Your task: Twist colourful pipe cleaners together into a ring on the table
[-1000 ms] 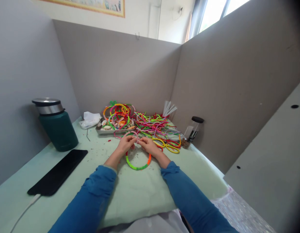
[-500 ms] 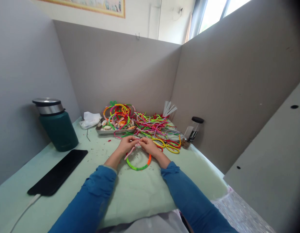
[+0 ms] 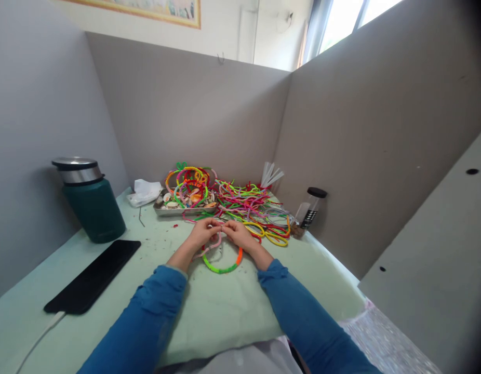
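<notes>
A ring [image 3: 221, 270] wrapped in green, orange and other colours hangs below my two hands, near the middle of the table. My left hand [image 3: 203, 232] pinches a pink pipe cleaner [image 3: 213, 246] at the ring's top; its loose end curves down to the left. Close beside it, my right hand [image 3: 237, 234] is closed on the top of the ring, fingertips nearly touching those of my left. The fingers hide the exact spot where pink strand and ring meet.
Behind the hands are a metal tray [image 3: 174, 212] of shells and coloured rings, and a pile of pipe cleaners [image 3: 248, 200]. A green bottle [image 3: 94, 208] and black phone [image 3: 93, 276] are at left, a clear jar [image 3: 307, 213] at right, tissues [image 3: 145, 192] behind.
The pink pipe cleaner's loose end has swung and now bends in a curve toward my left wrist. Both hands have stayed in nearly the same place.
</notes>
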A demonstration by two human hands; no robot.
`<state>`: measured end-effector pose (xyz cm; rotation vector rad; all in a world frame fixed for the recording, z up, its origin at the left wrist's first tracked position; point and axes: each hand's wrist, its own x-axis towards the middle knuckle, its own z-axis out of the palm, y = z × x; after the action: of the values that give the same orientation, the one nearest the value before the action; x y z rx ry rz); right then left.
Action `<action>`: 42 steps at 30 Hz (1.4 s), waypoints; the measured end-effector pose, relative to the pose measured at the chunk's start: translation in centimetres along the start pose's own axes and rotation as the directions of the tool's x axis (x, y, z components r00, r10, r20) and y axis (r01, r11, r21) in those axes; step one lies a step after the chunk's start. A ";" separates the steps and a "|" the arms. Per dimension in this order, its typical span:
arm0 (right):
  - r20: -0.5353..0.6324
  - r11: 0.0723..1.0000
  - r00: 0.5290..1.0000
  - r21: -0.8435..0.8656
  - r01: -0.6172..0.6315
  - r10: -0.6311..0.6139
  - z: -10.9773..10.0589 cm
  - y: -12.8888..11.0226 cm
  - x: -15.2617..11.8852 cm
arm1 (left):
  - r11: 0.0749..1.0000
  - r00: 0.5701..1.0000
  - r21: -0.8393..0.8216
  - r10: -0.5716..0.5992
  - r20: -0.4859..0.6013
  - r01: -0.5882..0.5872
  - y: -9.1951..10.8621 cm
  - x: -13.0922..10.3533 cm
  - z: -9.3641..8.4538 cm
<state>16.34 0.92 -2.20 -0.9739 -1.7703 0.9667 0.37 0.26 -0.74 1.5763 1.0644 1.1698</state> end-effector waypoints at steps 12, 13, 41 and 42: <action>0.004 1.000 1.000 -0.003 -0.007 0.007 0.0 0.3 0.1 | 1.000 0.999 0.003 -0.025 0.026 0.025 0.6 -0.3 0.1; 0.006 1.000 1.000 0.001 -0.010 0.010 0.0 0.3 0.1 | 1.000 0.999 0.005 -0.029 0.031 0.029 0.6 -0.3 0.1; 0.038 1.000 0.999 0.025 -0.017 0.016 0.1 0.5 0.2 | 0.888 0.982 0.429 0.190 -0.019 -0.164 -0.7 0.4 0.1; 0.040 0.999 0.999 0.030 -0.021 0.020 0.1 0.4 0.2 | 0.869 0.978 0.464 0.206 -0.018 -0.174 -0.8 0.4 0.0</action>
<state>16.27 1.28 -2.56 -0.9608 -1.7766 1.0297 0.38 0.87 -1.44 2.0621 1.3261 1.1595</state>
